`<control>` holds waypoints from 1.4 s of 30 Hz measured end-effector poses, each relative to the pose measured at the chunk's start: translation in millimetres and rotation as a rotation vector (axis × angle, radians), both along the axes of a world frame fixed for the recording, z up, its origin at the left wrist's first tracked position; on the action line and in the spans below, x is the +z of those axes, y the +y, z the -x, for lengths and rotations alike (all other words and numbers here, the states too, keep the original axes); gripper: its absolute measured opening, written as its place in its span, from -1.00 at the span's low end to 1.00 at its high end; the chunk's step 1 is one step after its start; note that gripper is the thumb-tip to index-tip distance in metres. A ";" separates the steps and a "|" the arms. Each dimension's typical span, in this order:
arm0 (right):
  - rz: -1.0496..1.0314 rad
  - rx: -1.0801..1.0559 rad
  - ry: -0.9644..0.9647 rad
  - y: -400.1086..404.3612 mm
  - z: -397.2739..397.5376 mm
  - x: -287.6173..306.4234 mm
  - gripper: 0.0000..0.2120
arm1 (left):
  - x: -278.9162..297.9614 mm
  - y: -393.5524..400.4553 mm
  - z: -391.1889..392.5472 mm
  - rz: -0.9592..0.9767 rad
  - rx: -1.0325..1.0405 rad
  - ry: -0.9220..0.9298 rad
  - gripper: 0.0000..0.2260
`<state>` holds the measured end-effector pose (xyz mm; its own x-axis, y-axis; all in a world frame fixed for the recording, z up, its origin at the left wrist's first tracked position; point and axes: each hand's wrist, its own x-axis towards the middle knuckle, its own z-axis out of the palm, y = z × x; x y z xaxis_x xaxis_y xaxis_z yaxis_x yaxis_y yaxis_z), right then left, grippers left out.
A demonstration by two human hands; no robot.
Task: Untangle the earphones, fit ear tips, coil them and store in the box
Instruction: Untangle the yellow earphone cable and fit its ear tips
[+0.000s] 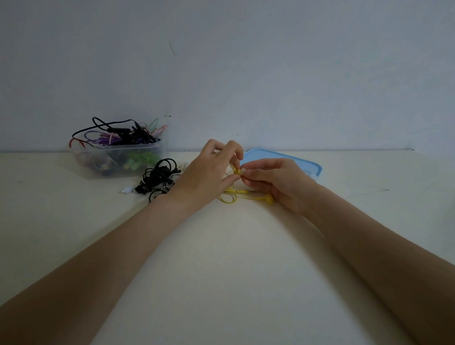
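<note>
A pair of yellow earphones (238, 193) lies on the white table in front of me, its cord looped and one earbud showing near my right wrist. My left hand (208, 173) pinches the yellow cord between thumb and fingers, just above the table. My right hand (271, 180) pinches the same cord a finger's width to the right. The clear plastic box (120, 157) stands at the back left by the wall, holding several coloured earphones that spill over its rim.
A tangle of black and white earphones (158, 181) lies between the box and my left hand. The light blue lid (286, 158) lies flat behind my right hand. The wall runs along the table's far edge.
</note>
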<state>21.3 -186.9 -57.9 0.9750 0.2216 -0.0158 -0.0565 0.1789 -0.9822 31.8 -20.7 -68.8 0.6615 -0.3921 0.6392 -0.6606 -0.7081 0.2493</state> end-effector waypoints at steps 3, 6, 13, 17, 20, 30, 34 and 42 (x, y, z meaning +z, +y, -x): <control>-0.001 -0.006 -0.040 0.8 -0.3 -1.8 -0.91 | 0.5 -1.3 0.6 0.028 -0.006 0.066 -0.75; -0.053 -0.007 -0.021 -0.7 -2.1 -1.7 -0.91 | 2.2 -3.6 2.1 0.042 -0.032 0.163 -0.75; -0.078 0.044 0.020 -5.0 -3.4 0.3 -0.90 | 3.1 -7.3 3.0 0.273 -0.105 0.299 -0.74; -0.081 0.051 0.031 -4.7 -3.3 0.7 -0.90 | 2.3 -7.6 2.5 0.320 -0.100 0.320 -0.78; -0.101 0.025 0.032 -4.5 -3.9 0.1 -0.87 | 1.7 -7.3 1.9 0.312 -0.103 0.297 -0.82; -0.157 0.023 0.048 -6.2 -5.8 -1.2 -0.88 | 0.7 -6.5 -0.6 0.447 -0.164 0.197 -0.81; -0.202 0.043 0.066 -7.3 -7.2 -1.5 -0.87 | 1.7 -8.8 1.9 0.506 -0.186 0.211 -0.77; -0.146 0.085 0.085 -8.6 -8.2 0.4 -0.81 | -0.5 -8.8 1.3 0.435 -0.174 0.197 -0.83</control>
